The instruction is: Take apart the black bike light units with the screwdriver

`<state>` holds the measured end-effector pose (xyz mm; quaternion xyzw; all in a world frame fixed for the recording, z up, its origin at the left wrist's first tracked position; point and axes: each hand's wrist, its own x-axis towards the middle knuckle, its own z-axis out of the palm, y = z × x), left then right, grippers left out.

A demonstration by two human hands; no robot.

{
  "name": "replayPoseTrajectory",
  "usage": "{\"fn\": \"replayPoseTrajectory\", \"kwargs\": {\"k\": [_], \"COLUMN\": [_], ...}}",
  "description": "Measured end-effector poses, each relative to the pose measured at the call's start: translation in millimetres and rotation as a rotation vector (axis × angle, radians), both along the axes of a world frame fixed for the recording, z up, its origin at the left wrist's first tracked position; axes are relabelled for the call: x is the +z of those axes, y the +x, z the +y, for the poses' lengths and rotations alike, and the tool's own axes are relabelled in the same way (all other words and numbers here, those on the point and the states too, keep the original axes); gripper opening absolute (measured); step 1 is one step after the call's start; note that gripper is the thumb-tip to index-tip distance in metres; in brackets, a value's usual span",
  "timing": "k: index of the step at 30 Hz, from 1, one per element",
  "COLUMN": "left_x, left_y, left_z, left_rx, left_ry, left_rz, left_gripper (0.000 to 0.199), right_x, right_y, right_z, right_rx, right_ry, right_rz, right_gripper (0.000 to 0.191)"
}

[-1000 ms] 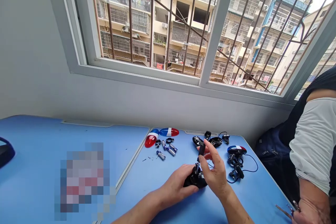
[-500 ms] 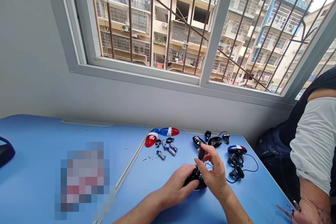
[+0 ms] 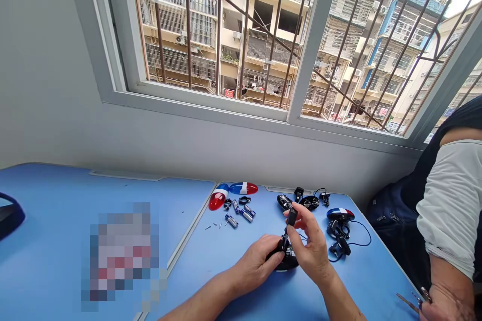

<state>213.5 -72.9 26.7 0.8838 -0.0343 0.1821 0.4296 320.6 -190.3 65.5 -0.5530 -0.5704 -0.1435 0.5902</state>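
Low over the blue table, my left hand (image 3: 259, 261) grips an oval black housing (image 3: 289, 264), its thumb pressed along the near side. My right hand (image 3: 311, 248) pinches a short black stick-like part (image 3: 291, 217) between thumb and fingertips, above the housing. The lower end of that part reaches the left fingertips; whether it is joined to the housing cannot be told. A thin black cable (image 3: 302, 235) shows behind the right fingers. Just beyond the hands lie two more open black housings, one black housing (image 3: 284, 202) partly hidden by my right fingertips.
Red, white and blue covers (image 3: 243, 188), black clamp rings (image 3: 244, 200), several batteries (image 3: 232, 220) and small screws (image 3: 208, 227) lie left of my hands. To the right sits an assembled light (image 3: 340, 214) with cabled parts. A co-worker's hand (image 3: 450, 303) holds metal tools at the table's right edge.
The black part in my right hand has tilted and shifted slightly right. My left thumb and fingers have closed in nearer its lower end.
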Motion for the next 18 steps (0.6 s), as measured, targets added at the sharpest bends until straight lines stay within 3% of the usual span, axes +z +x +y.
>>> {"fn": "replayPoseTrajectory", "kwargs": {"k": [12,18], "left_x": [1.6,1.8], "left_y": [0.2,0.8], "left_z": [0.1,0.1], "left_rx": [0.004,0.009], "left_ry": [0.034,0.038], "left_rz": [0.005,0.012], "left_gripper": [0.021,0.023], "right_x": [3.5,-2.6], "right_y": [2.9,3.8], "right_z": [0.8,-0.7], "right_rx": [-0.061,-0.057], "right_ry": [0.068,0.043], "right_rz": [-0.013,0.022], "right_gripper": [0.038,0.041]}}
